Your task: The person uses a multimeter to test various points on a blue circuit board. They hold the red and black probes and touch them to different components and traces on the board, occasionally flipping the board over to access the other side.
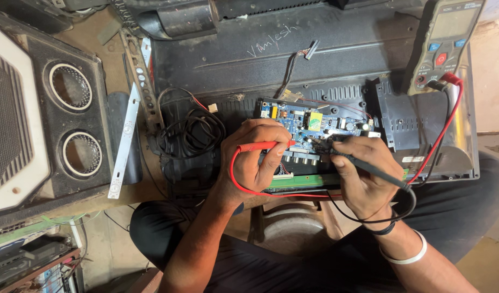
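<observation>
Left hand [255,154] clamped on red probe [263,145], right hand [363,173] on black probe [363,165]; both tips contact the blue circuit board [309,122] between them. Multimeter [444,43] connected; measurement in progress.

A twin-coned speaker cabinet [54,114] at left — white LED strip [124,142] and coiled black wires [191,133] beside it.

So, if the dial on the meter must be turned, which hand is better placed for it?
Probably the right hand: the multimeter stands on the right side, nearer to it. The left hand is farther. Both hold probes, red probe left, black probe right.
</observation>
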